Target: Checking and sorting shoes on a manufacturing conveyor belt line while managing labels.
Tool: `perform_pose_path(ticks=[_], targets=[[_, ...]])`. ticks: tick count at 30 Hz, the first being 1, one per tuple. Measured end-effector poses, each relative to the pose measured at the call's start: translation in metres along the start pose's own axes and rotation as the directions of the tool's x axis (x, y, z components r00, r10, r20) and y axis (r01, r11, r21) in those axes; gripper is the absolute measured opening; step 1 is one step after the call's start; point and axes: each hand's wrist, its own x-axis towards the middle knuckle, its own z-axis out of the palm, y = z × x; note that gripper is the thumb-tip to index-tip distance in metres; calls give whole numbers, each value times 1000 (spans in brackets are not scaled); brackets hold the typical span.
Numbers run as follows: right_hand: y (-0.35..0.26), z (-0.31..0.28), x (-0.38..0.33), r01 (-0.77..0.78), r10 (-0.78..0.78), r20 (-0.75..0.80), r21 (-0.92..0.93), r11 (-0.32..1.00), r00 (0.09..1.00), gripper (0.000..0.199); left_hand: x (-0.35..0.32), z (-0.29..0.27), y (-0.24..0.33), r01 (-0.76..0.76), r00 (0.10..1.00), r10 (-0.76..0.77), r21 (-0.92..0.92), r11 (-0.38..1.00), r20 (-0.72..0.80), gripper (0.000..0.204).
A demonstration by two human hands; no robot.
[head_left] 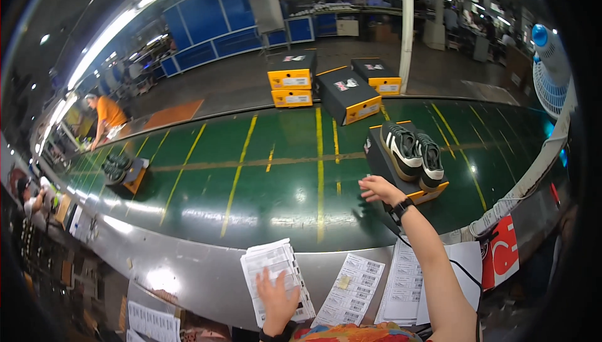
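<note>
Right hand [378, 189], centre-right of frame: fingers spread and open, touching or just short of the near-left corner of the dark shoe box [392, 166]. Contact is hard to call at this angle. The box sits on the green conveyor belt [251, 173], right of centre, with a pair of dark sneakers [414, 154] with white stripes resting on top of it, soles toward the lower right.

Left hand [276, 295], bottom centre: flat, palm down, open, pressing on a stack of printed label sheets [276, 267] on the grey belt rim [207, 273].

Handling, as I judge it:
- Box is cardboard, light, fairly stiff at corners and soft mid-panel. Take it by the near edge or corner, low down.
- Shoes lie loose on top, so a quick pull or tilt probably slides them off. Keep the box level.
- Belt surface looks glossy, so the box should slide easily.

Around:
- More label sheets [354, 289] lie right of the stack, another sheet pile [404, 279] under the right forearm.
- Three yellow-and-black boxes [291, 78] at top centre, far side of the belt, well apart from the hands.
- Another pair of shoes on a box [122, 169] at left of the belt.
- Person in orange [106, 116] at upper left.
- White fan [552, 72] at the right edge.

Nothing stands between the right hand and the box. The watch cable hanging from that wrist is near the sheets.
</note>
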Motion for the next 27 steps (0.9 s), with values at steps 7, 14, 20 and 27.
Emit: perform_pose_path(ticks=[7,14,20,27], targets=[[-29,-26,108,108,-38,-234,293,950,971,72,-21,22,-18,322,892,-407,355,878,198,79],[-77,-10,231,304,-92,-440,440,845,893,109,-16,16,-35,413,758,-532,354,839,377,90],[-89,-42,312,238,89,-630,416,878,772,105,-4,10,-39,358,760,-495,365,859,420,99],[-120,-25,321,484,-439,-203,359,798,875,76,-7,-6,-46,399,707,-554,399,826,440,101]])
